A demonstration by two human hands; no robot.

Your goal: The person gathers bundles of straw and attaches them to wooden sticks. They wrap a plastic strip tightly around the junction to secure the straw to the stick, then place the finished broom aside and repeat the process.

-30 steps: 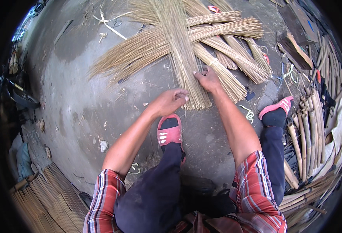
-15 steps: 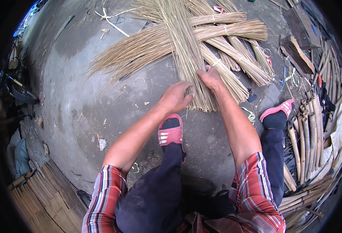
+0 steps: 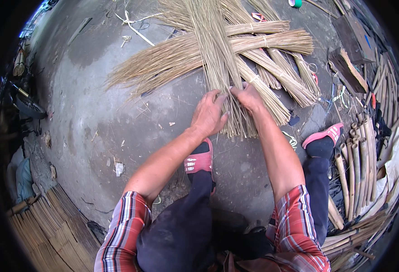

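A loose bundle of thin, straw-coloured sticks (image 3: 212,50) lies lengthwise before me, its cut ends towards my feet. My left hand (image 3: 208,113) curls around the left side of the bundle near those ends, fingers over the sticks and thumb lower down. Close beside it, my right hand (image 3: 248,97) grips the right side, thumb and fingers bent into the sticks. Between the two hands some sticks are splayed and crossed. Beneath the loose bundle runs a tied bundle (image 3: 276,43), crosswise, with its brushy tips to the left.
More tied bundles (image 3: 294,88) lie at the right behind my hand. Pale strips (image 3: 138,34) are on the concrete floor (image 3: 95,113) at far left. Bamboo poles (image 3: 365,158) and wooden blocks (image 3: 346,68) stand along the right. Bamboo slats (image 3: 56,222) lie at lower left.
Both hands have drawn slightly nearer each other on the bundle, the left moving up and right. The sticks' near ends look more spread and crossed.
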